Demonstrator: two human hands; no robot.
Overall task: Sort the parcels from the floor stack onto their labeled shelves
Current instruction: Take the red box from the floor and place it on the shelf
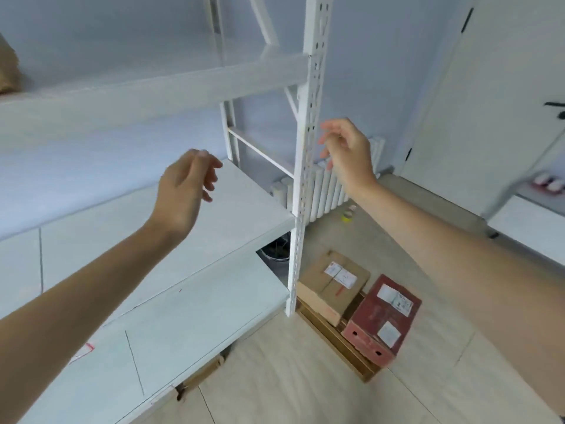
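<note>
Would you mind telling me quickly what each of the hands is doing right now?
Left hand: open, fingers loosely curled, holding nothing.
Right hand: open, fingers relaxed, holding nothing, beside the shelf post.

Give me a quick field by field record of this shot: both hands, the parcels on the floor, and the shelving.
left hand: raised over the middle shelf, fingers loosely curled, holding nothing
right hand: raised beside the upright post, holding nothing
white metal shelving unit: boards at several levels
brown cardboard parcel: on the floor by the post, white label on top
dark red cardboard parcel: right of the brown one, two white labels
flat cardboard: under both parcels
</note>
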